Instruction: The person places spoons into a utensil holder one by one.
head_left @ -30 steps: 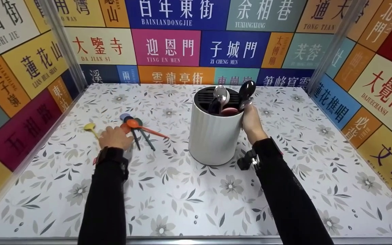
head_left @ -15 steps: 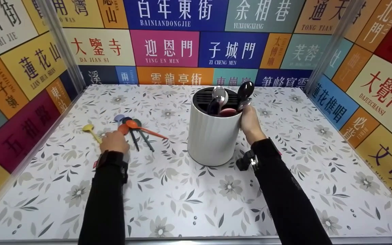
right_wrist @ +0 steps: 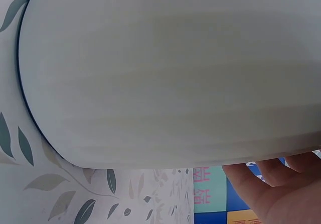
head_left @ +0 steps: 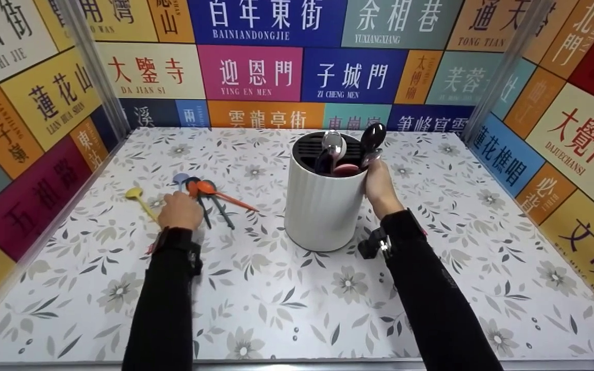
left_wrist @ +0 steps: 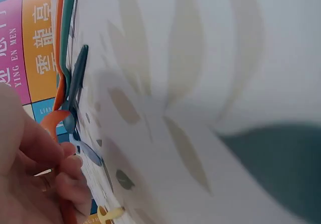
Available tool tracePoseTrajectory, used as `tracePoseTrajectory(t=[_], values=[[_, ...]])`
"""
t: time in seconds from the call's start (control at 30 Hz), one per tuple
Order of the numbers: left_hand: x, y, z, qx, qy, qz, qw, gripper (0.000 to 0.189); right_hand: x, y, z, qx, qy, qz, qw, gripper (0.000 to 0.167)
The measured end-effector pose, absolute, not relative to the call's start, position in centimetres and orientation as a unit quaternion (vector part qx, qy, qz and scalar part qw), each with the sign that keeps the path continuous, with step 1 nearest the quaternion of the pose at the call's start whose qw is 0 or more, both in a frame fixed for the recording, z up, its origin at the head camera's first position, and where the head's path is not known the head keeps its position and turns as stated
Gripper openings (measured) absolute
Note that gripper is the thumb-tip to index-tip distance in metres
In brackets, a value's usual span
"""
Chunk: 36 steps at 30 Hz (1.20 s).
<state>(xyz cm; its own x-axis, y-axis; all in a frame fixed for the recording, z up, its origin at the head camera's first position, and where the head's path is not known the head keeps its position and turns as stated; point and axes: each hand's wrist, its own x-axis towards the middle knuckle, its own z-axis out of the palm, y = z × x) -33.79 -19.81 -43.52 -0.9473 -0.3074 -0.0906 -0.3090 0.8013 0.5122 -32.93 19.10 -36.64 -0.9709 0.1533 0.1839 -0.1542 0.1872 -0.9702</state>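
Note:
My left hand [head_left: 180,210] pinches the handle of an orange-red spoon [left_wrist: 56,120] between thumb and curled fingers, low over the table. Just beyond it lie an orange spoon [head_left: 235,200], a dark green spoon [head_left: 223,212], a dark blue spoon [head_left: 205,212] and a light blue spoon [head_left: 179,178], partly overlapping. A yellow spoon [head_left: 134,194] rests to the hand's left. My right hand [head_left: 381,189] holds the right side of a white ribbed utensil holder [head_left: 323,211]; some fingertips are hidden behind it in the right wrist view.
Upright in the holder's black slotted top [head_left: 310,146] stand a black spoon [head_left: 374,134], a shiny clear-looking spoon [head_left: 332,139] and a pink piece [head_left: 346,169]. The flower-patterned table [head_left: 348,309] is bounded by sign-printed walls [head_left: 250,72] at the back and both sides.
My left hand has taken hold of the orange-red spoon and shifted slightly right, with the spoon's bowl moving along. The orange spoon has slid a little right. The right hand and holder stay put.

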Motion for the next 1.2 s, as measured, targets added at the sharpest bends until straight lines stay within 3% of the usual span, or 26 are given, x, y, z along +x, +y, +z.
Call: tracePoseTrajectory(t=[0.73,1.0,1.2], values=[[-34.7,-16.4,-42.8,-0.204,0.914,0.349,-0.034,0.054,-33.1,19.3,-36.6,0.016,-0.775,0.619,0.13,0.053],[-35.0,-13.9,-42.4,-0.191,0.866,0.453,-0.094,0.029,-33.2,19.3,-36.7,0.002,-0.783,0.607,0.134,0.052],[-35.2,-11.9,-41.4,-0.18,0.82,0.532,-0.11,0.024,-33.2,19.1,-36.7,0.014,-0.776,0.617,0.132,0.052]])
